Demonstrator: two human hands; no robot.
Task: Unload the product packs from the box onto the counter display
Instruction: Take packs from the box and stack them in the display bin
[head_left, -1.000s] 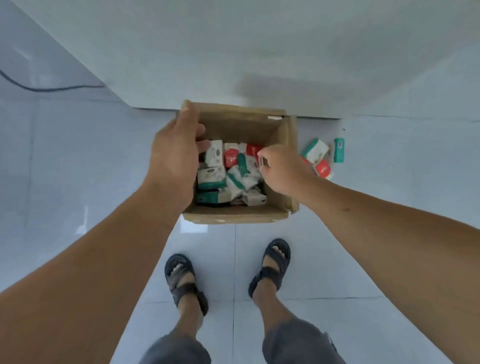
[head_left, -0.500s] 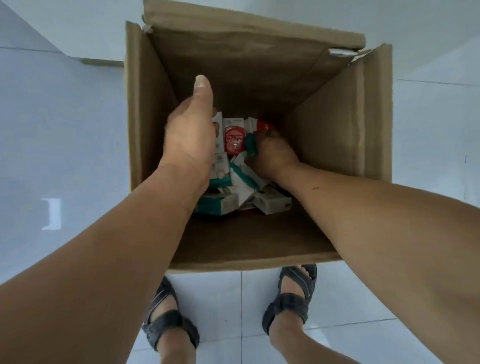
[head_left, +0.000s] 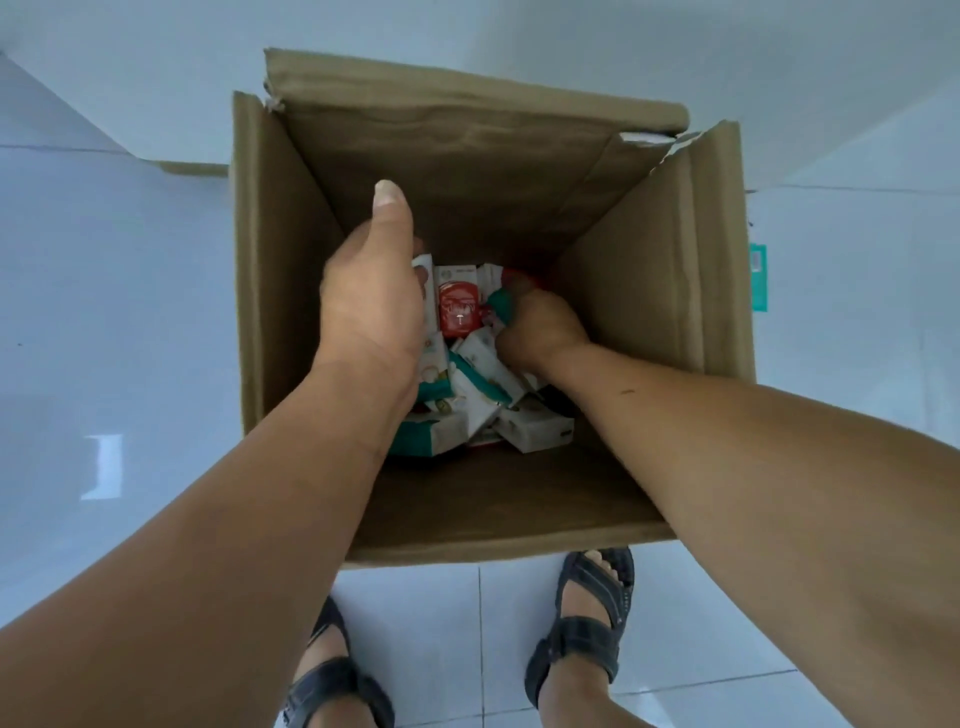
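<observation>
An open cardboard box stands on the floor, with several small white, teal and red product packs piled at its bottom. A red pack stands upright between my hands. My left hand is down in the box over the packs on the left. Its thumb points up and its fingers are hidden beside a white pack. My right hand is deep in the box on the right, fingers curled round a teal pack. More white packs lie nearer to me.
A teal pack lies on the tiled floor just outside the box's right wall. A white counter front rises behind the box. My sandalled feet stand close to the box's near wall.
From the box's rim, both hands have gone down among the packs. The view has dropped closer to the box. My right hand has curled round the teal pack.
</observation>
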